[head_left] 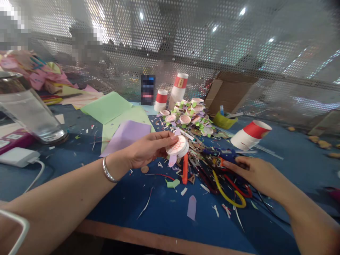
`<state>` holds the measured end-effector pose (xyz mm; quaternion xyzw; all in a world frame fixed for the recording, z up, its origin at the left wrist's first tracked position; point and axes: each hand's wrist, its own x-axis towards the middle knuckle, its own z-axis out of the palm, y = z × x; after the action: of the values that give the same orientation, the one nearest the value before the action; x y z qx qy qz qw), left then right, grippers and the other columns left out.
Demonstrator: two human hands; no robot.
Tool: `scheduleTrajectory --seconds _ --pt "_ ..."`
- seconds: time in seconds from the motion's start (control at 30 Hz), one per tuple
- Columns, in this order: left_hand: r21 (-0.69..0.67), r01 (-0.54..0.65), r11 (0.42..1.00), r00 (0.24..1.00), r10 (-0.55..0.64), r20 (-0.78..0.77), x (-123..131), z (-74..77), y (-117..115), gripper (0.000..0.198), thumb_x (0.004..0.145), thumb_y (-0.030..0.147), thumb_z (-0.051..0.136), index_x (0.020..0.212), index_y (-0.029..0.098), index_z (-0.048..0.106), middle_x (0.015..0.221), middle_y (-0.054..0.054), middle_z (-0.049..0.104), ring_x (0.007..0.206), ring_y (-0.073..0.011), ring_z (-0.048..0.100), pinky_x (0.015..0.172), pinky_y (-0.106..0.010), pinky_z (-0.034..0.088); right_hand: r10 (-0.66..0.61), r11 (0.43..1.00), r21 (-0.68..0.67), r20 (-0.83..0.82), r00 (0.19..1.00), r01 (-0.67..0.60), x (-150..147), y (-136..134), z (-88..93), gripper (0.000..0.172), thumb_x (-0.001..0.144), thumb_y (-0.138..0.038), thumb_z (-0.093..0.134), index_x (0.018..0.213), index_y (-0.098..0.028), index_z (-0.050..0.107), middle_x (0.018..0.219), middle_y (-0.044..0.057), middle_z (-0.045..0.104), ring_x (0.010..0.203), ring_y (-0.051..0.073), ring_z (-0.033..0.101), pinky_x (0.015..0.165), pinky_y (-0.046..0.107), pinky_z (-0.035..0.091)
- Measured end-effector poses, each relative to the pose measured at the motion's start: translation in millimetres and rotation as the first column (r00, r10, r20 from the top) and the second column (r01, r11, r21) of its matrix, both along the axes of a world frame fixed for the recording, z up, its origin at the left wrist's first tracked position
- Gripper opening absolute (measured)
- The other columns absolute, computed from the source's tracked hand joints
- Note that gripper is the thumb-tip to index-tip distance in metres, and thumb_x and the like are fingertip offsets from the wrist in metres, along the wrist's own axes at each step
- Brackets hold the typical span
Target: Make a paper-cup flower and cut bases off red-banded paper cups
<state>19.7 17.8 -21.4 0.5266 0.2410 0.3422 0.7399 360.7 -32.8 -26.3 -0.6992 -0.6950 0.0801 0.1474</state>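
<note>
My left hand (151, 148), with a silver bangle at the wrist, pinches a small paper-cup turtle (177, 146). Its round white shell, seemingly a cut cup base, bears orange-red crossing lines, and purple paper flaps stick out of it. To the right, my right hand (252, 171) reaches into the clutter, its fingers closed around a small orange end (222, 162); what that belongs to is not clear. Just beneath it lie yellow-handled scissors (230, 200) and a red handle loop (239, 191). An orange marker (185, 170) lies below the turtle. Behind is a heap of similar turtles (190, 117).
Paper scraps (191, 207) litter the blue tabletop. Green paper (117, 113) and purple paper (130, 134) lie left of centre. A glass of water (34, 109) and a white charger (20, 157) stand at left. Paper cups (251, 136), a yellow-green holder (224, 120) and cardboard (230, 94) are farther back.
</note>
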Motion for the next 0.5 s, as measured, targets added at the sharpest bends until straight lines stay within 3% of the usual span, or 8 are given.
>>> scheduleTrajectory --seconds 0.07,0.13,0.23,0.33,0.5 --pt "0.006 0.009 1.000 1.000 -0.009 0.000 -0.2 -0.9 0.3 0.027 0.096 0.038 0.067 0.084 0.014 0.066 0.077 0.000 0.060 0.068 -0.0076 0.055 0.066 -0.020 0.045 -0.071 0.997 0.042 0.182 0.981 0.065 -3.6 -4.8 0.4 0.060 0.086 -0.079 0.051 0.066 -0.024 0.064 0.056 0.005 0.063 0.049 0.024 0.059 0.048 0.035 0.039" --pt "0.014 0.013 1.000 1.000 -0.013 -0.002 0.0 -1.1 0.2 0.027 0.095 0.039 0.068 0.085 0.014 0.067 0.077 0.000 0.059 0.067 -0.0073 0.052 0.064 -0.020 0.043 -0.087 0.980 0.194 0.213 0.973 0.045 -17.4 -12.7 3.9 0.050 0.088 -0.072 0.055 0.083 -0.024 0.069 0.079 0.008 0.072 0.068 0.028 0.067 0.055 0.038 0.045" --pt "0.014 -0.003 1.000 1.000 0.003 0.003 1.1 0.1 -0.7 0.027 0.093 0.040 0.071 0.083 0.015 0.066 0.076 0.001 0.058 0.067 -0.0075 0.051 0.064 -0.021 0.042 0.218 0.950 0.205 0.107 0.970 -0.236 -55.5 -25.1 11.5 0.032 0.097 -0.052 0.056 0.090 -0.024 0.071 0.084 0.006 0.071 0.071 0.022 0.067 0.062 0.036 0.050" --pt "0.028 -0.025 0.999 1.000 0.025 -0.005 1.8 1.6 -1.3 0.027 0.093 0.039 0.071 0.082 0.015 0.065 0.077 0.001 0.059 0.066 -0.0074 0.051 0.064 -0.021 0.042 0.509 0.852 0.129 0.023 0.861 -0.507 -98.1 -30.0 14.7 0.018 0.099 -0.030 0.057 0.092 -0.022 0.071 0.089 0.006 0.070 0.081 0.021 0.069 0.073 0.036 0.054" --pt "0.055 -0.038 0.998 0.999 0.038 -0.002 0.1 3.8 -1.5 0.020 0.095 0.031 0.067 0.084 0.015 0.064 0.077 0.001 0.061 0.067 -0.0079 0.052 0.064 -0.021 0.041 0.628 0.778 -0.022 0.061 0.776 -0.628 -134.4 -21.0 8.8 0.008 0.093 -0.023 0.068 0.097 -0.019 0.073 0.106 0.011 0.070 0.101 0.030 0.067 0.088 0.049 0.054"
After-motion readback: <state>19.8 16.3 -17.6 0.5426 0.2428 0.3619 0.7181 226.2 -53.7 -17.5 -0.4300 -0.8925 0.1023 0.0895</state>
